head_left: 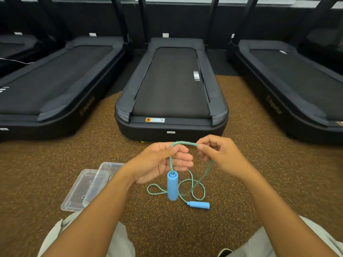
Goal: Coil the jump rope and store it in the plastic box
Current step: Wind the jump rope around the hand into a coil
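The left hand pinches the jump rope just above one blue handle, which dangles free. The right hand pinches the same cord a short span away, so an arch of rope runs between the two grips. The rest lies in loose loops on the floor beside the second handle.

The likeliest trouble, I judge, is those crossed floor loops snagging into a knot as cord is drawn up (the hanging handle may also swing into them). The plastic box sits near left, partly behind the left forearm, its lid seemingly alongside. The treadmill edge is just beyond the hands; open floor lies to the right.
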Action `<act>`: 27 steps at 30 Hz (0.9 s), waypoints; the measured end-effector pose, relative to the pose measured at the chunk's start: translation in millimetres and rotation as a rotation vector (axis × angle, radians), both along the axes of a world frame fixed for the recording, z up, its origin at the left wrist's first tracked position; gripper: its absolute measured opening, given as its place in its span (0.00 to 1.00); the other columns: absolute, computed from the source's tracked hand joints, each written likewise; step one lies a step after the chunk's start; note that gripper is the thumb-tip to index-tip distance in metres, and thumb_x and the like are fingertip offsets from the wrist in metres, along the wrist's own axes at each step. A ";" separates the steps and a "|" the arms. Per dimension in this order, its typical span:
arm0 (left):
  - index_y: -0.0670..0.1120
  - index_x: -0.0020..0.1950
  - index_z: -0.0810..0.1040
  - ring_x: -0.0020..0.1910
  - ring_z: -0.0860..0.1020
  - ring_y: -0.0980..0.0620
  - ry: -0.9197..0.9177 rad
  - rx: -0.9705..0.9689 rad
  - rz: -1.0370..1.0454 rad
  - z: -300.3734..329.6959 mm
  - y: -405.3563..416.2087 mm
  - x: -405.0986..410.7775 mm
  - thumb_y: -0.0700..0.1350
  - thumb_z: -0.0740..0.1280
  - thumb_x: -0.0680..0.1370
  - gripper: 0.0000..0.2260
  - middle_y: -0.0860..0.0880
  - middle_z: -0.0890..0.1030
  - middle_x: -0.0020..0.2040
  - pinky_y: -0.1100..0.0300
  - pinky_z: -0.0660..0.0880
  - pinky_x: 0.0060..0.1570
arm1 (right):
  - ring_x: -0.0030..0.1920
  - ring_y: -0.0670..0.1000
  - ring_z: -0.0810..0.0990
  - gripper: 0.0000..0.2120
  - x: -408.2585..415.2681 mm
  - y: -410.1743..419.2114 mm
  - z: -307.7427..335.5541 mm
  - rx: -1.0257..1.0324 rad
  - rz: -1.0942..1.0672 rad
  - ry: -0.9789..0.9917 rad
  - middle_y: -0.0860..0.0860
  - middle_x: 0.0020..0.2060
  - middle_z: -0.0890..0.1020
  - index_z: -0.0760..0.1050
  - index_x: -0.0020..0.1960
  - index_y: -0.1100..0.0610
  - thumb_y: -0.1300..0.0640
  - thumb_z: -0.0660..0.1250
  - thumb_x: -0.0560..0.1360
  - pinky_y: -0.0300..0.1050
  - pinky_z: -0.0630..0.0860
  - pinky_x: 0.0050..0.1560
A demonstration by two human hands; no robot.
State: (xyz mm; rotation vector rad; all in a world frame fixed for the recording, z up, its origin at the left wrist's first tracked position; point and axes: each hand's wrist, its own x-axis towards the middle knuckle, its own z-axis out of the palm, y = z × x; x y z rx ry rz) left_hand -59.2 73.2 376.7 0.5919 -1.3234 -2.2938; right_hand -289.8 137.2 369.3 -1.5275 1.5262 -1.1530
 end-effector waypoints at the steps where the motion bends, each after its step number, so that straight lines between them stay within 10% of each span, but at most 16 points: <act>1: 0.40 0.56 0.84 0.52 0.86 0.42 -0.003 0.002 -0.004 0.9 1.9 2.4 0.43 0.63 0.81 0.12 0.37 0.86 0.53 0.51 0.83 0.55 | 0.34 0.47 0.80 0.04 0.8 0.5 -0.8 -0.005 -0.003 0.000 0.49 0.36 0.84 0.83 0.49 0.53 0.60 0.70 0.79 0.40 0.77 0.39; 19: 0.38 0.61 0.83 0.62 0.82 0.39 0.164 0.216 -0.111 -12.8 23.4 -11.2 0.38 0.59 0.78 0.17 0.36 0.82 0.63 0.48 0.79 0.62 | 0.48 0.52 0.85 0.08 41.5 -5.4 -30.2 -0.148 0.010 0.022 0.53 0.45 0.86 0.83 0.52 0.57 0.67 0.68 0.78 0.45 0.82 0.51; 22: 0.37 0.63 0.83 0.63 0.81 0.38 0.195 0.247 -0.072 -14.3 18.1 -7.9 0.38 0.56 0.78 0.19 0.36 0.82 0.64 0.46 0.77 0.65 | 0.39 0.34 0.82 0.20 52.2 0.4 -34.5 -0.016 0.026 0.042 0.45 0.40 0.83 0.80 0.45 0.50 0.75 0.64 0.76 0.30 0.76 0.41; 27: 0.36 0.69 0.77 0.70 0.75 0.36 0.261 0.257 -0.063 -19.3 6.6 1.0 0.40 0.54 0.78 0.23 0.36 0.77 0.70 0.41 0.70 0.72 | 0.30 0.39 0.79 0.14 70.6 11.7 -50.0 0.149 0.020 -0.047 0.45 0.31 0.83 0.80 0.42 0.59 0.67 0.60 0.81 0.34 0.73 0.34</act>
